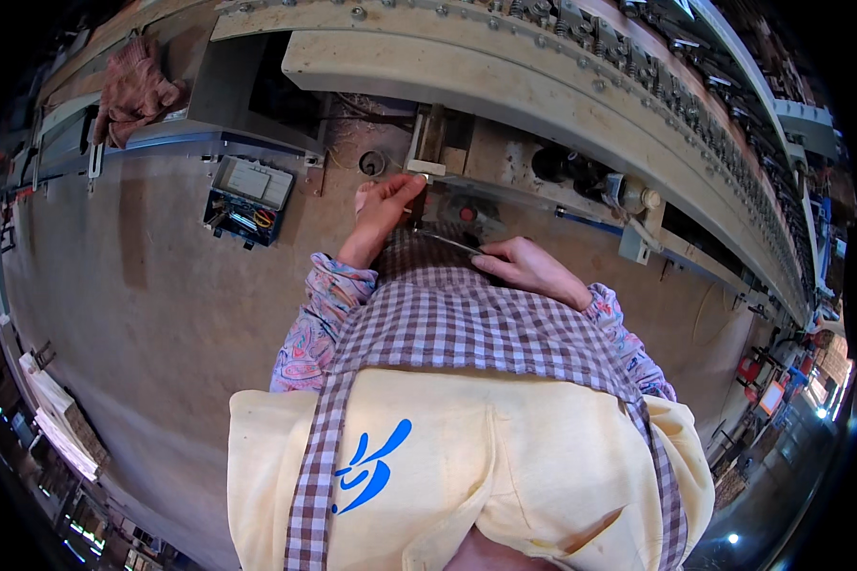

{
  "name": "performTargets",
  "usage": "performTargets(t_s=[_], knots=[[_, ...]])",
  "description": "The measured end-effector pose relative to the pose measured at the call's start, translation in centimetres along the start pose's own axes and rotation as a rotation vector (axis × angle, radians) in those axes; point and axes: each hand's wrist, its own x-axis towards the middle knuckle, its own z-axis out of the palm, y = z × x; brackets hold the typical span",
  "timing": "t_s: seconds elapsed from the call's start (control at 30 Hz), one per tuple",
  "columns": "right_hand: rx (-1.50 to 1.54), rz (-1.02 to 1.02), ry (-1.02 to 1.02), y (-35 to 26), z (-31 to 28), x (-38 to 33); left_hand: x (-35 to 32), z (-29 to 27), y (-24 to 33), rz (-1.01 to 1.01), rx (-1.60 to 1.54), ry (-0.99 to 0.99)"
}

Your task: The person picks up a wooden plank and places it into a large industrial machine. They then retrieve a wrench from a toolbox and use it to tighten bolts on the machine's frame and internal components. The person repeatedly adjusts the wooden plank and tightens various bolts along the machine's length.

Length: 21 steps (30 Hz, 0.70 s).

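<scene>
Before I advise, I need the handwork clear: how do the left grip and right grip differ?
The left grip is higher in view, fingertips by a pale machine block; the right grip is lower. The right grip holds a slim metal tool; what the left grip holds is unclear. Both are bare, with patterned sleeves.

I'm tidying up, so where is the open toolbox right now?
In the head view, the open toolbox sits on the floor at upper left, left of the left hand, below and right of the reddish cloth.
</scene>
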Motion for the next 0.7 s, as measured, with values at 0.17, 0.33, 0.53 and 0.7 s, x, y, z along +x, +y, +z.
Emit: performTargets(t_s=[0.17,0.33,0.53,0.7], knots=[[-0.027,0.016,-0.008,-0.1,-0.3,-0.1,1.1,-2.0,-1.3,-0.136,-0.136,-0.029],[-0.118,-0.028,0.011,-0.2,-0.4,0.0,-0.5,-0.7,1.0,0.031,0.220,-0.028],[-0.467,-0.093,0.223,0.6,0.6,0.2,-0.6,-1.3,0.8,-0.082,0.045,-0.118],[-0.704,-0.033,0.294,0.3,0.7,0.7,-1.6,-1.2,0.6,-0.105,0.030,-0.059]])
